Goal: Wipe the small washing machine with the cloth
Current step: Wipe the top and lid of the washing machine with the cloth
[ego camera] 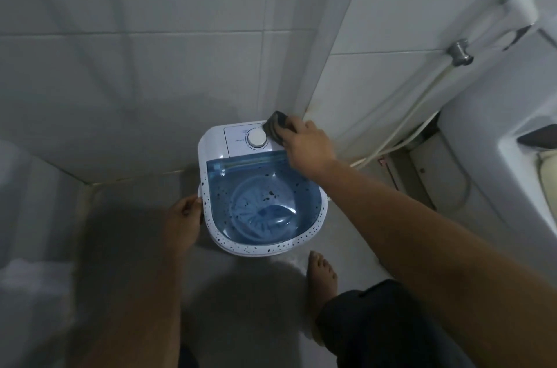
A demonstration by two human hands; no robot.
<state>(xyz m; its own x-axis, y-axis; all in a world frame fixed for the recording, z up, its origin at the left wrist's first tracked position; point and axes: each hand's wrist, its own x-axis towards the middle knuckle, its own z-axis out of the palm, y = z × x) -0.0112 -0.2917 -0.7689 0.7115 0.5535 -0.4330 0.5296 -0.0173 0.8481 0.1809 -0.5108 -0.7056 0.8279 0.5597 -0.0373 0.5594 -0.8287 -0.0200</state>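
Note:
A small white washing machine stands on the floor against the tiled wall, with a clear blue lid and a round white dial on its back panel. Dark specks dot its rim and lid. My right hand holds a dark folded cloth and presses it on the back right corner of the panel, beside the dial. At the machine's left side, my left hand grips the edge.
A white toilet stands at the right, with a spray hose running down the wall behind it. My bare right foot rests on the grey floor just in front of the machine. Tiled walls meet in a corner behind.

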